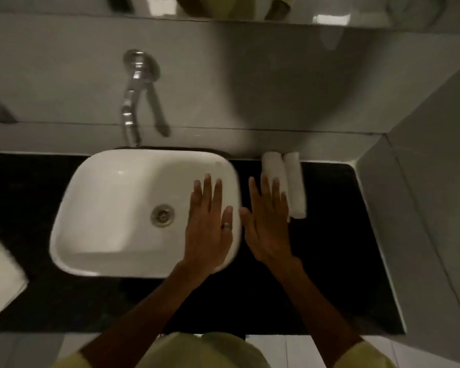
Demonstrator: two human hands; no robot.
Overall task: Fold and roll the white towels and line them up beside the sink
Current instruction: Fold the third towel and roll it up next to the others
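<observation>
Two rolled white towels lie side by side on the black counter (pixel 329 235) right of the white sink (pixel 96 208): the left roll (pixel 272 166) and the right roll (pixel 295 184). My right hand (pixel 268 224) is flat with fingers spread, its fingertips overlapping the near part of the left roll. My left hand (pixel 210 221), wearing a ring, hovers open over the sink's right rim. Neither hand holds anything.
A chrome tap (pixel 136 96) juts from the tiled wall over the sink. White cloth (pixel 0 274) lies at the counter's left edge. A tiled side wall (pixel 414 208) bounds the counter on the right. A mirror runs along the top.
</observation>
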